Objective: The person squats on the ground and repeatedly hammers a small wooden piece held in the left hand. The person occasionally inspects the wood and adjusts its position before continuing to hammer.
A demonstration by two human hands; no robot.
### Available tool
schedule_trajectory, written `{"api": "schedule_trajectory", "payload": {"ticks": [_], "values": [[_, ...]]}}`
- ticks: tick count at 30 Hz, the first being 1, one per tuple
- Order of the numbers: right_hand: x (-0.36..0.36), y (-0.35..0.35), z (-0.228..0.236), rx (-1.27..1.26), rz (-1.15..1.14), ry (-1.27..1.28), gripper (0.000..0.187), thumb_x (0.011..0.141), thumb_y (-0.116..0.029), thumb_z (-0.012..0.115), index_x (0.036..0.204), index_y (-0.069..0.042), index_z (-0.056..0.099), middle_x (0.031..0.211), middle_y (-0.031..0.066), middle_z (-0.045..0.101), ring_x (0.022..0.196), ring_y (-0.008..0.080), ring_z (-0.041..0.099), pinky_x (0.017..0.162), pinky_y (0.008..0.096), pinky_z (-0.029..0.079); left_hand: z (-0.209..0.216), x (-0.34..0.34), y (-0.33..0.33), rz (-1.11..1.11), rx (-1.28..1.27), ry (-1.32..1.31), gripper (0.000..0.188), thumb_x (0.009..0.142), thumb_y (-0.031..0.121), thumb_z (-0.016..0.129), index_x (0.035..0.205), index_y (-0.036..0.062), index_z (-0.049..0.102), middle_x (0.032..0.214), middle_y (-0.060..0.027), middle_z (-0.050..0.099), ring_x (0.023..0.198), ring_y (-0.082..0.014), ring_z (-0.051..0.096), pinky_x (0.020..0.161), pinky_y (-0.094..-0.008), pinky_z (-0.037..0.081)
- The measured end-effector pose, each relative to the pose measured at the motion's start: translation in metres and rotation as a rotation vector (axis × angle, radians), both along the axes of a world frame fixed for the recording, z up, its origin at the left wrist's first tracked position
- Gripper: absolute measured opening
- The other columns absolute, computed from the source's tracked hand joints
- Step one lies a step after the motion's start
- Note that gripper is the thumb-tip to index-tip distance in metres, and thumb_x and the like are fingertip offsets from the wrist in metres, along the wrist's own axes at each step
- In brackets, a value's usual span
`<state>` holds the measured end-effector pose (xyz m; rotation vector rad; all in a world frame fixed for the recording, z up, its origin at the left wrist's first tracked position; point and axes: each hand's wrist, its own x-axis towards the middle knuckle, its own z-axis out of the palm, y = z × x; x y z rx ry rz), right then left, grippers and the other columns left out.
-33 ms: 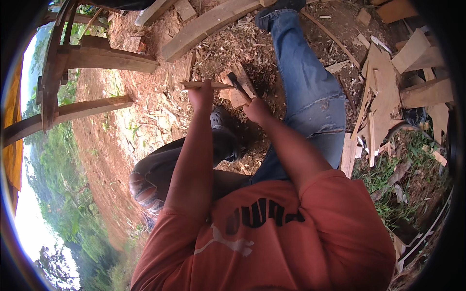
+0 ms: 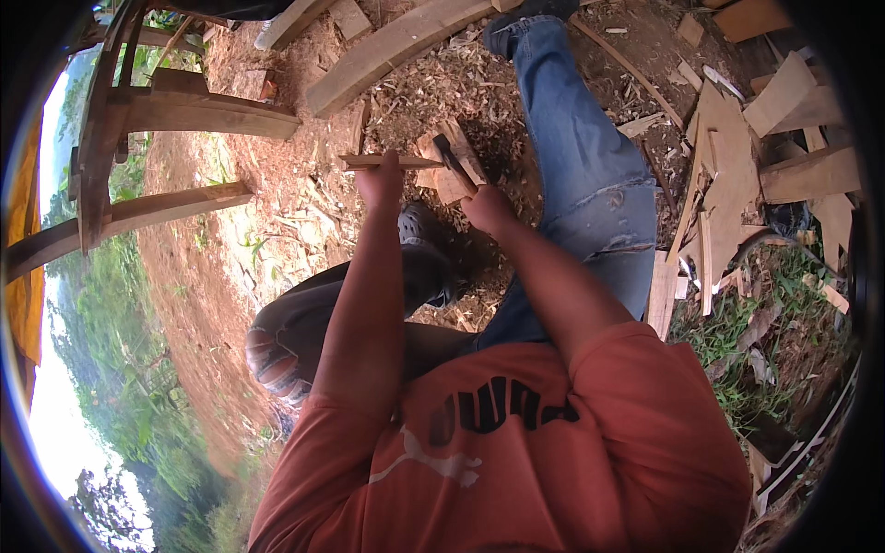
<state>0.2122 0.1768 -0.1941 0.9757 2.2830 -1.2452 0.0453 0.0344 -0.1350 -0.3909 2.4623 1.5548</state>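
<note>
My left hand (image 2: 380, 184) is closed around a pale, narrow piece of wood (image 2: 415, 162), which lies crosswise with a tapered end pointing right. In my right hand (image 2: 489, 209) is the handle of a small hatchet (image 2: 452, 160). Its dark head slants up and left, close to the tip of the held wood; whether the two touch I cannot tell. Below both sits a light wooden block (image 2: 468, 155) on the ground, partly covered by the hatchet. The hatchet's edge is too small to make out.
Wood chips (image 2: 433, 92) cover the ground around the block. My outstretched leg (image 2: 590, 175) lies right of it, my bent leg (image 2: 304, 332) left. A long curved beam (image 2: 396, 57) crosses the far side. Timber frames (image 2: 203, 112) stand left; offcuts (image 2: 719, 166) pile up right.
</note>
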Motion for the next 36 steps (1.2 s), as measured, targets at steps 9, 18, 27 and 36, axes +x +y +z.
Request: {"api": "schedule_trajectory", "payload": {"ticks": [9,18,27,36], "values": [[-0.008,0.003,0.017,-0.039,0.012,0.041,0.048,0.088,-0.036,0.072,0.113,0.004,0.076,0.106,0.0293,0.076,0.103,0.0469,0.074,0.089,0.0523,0.06,0.015,0.0,0.001,0.08,0.141,-0.088,0.028,0.089,0.017,0.076,0.1,-0.007,0.068,0.083,-0.0134,0.072,0.071,-0.0198,0.07,0.062,-0.0366,0.056],[-0.012,0.01,0.043,-0.078,-0.046,0.127,0.043,0.092,-0.034,0.068,0.116,0.002,0.075,0.109,0.0267,0.077,0.105,0.0455,0.074,0.093,0.0529,0.059,0.018,-0.003,-0.004,0.027,0.182,-0.167,0.034,0.094,0.013,0.073,0.118,-0.008,0.061,0.108,-0.016,0.065,0.095,-0.0257,0.07,0.077,-0.04,0.066],[-0.01,0.002,0.032,-0.078,0.012,0.098,0.041,0.093,-0.035,0.069,0.117,-0.003,0.075,0.11,0.0252,0.077,0.106,0.0447,0.074,0.095,0.053,0.058,0.018,-0.005,0.009,0.1,0.059,-0.074,0.03,0.091,0.017,0.072,0.102,-0.0101,0.065,0.084,-0.0166,0.072,0.069,-0.0223,0.072,0.058,-0.0386,0.059],[-0.017,0.009,0.051,-0.089,-0.011,0.096,0.042,0.093,-0.035,0.069,0.115,0.0,0.074,0.109,0.0256,0.077,0.108,0.0437,0.074,0.096,0.0539,0.058,0.008,-0.011,0.003,0.143,0.148,-0.093,0.041,0.092,0.02,0.074,0.111,-0.0141,0.061,0.095,-0.0192,0.072,0.075,-0.0277,0.074,0.06,-0.0402,0.063]]}}
